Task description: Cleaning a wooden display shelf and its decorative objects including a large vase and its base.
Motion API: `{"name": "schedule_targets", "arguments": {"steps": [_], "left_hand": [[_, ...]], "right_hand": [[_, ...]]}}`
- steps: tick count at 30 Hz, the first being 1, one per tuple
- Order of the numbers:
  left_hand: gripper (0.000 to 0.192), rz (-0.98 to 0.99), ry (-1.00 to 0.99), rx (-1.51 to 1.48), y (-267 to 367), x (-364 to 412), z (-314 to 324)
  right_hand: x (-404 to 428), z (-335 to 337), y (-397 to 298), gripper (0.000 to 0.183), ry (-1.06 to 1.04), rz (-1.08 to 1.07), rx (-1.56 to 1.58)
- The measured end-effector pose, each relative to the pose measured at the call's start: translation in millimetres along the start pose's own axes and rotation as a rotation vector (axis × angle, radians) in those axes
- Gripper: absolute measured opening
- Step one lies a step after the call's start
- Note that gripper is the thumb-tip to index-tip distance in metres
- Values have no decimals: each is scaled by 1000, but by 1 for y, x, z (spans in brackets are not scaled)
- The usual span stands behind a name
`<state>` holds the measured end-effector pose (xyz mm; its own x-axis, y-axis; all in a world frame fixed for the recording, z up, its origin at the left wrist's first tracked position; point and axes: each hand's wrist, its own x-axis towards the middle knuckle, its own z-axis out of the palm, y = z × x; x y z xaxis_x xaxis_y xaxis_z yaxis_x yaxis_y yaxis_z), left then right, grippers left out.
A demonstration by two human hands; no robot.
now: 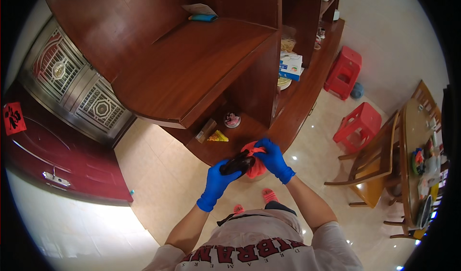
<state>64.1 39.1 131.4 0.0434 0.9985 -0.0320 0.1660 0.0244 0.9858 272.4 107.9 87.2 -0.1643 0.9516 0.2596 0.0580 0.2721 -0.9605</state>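
Observation:
Blue gloves cover both hands. My left hand (221,179) grips a dark, glossy, rounded object (237,164); its exact kind I cannot tell. With bent fingers, my right hand (272,157) pinches a red cloth (256,168) at the right side of that object. The cloth hangs below and behind it. Both hands are just in front of the low shelf (230,143) of a brown wooden cabinet. On this shelf lie a yellow triangular packet (218,136), a small brown box (205,130) and a round pink-and-white item (232,120).
The curved upper shelf (187,72) juts out above the low one. A white-and-blue box (291,66) rests on stacked plates (284,83) to the right. Red plastic stools (358,127), a wooden chair (378,170) and a dining table (410,127) stand at right. A dark red door (68,152) is at left.

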Motion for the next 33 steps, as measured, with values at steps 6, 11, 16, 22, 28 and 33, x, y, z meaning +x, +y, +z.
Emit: {"name": "schedule_targets", "arguments": {"steps": [6, 11, 16, 22, 28, 33], "left_hand": [[43, 105, -3, 115, -6, 3, 4], [44, 131, 24, 211, 5, 6, 3], [45, 98, 17, 115, 0, 2, 4], [43, 27, 17, 116, 4, -2, -4], [42, 19, 22, 13, -3, -9, -3], [44, -10, -7, -164, -3, -7, -3]], "right_hand": [[-6, 1, -15, 29, 4, -306, -270], [4, 0, -42, 27, -167, -338, -417], [3, -2, -28, 27, -64, -200, -257], [6, 11, -42, 22, -216, -400, -305], [0, 3, -15, 23, -79, -58, -144], [10, 0, -15, 26, -281, 54, 46]]}}
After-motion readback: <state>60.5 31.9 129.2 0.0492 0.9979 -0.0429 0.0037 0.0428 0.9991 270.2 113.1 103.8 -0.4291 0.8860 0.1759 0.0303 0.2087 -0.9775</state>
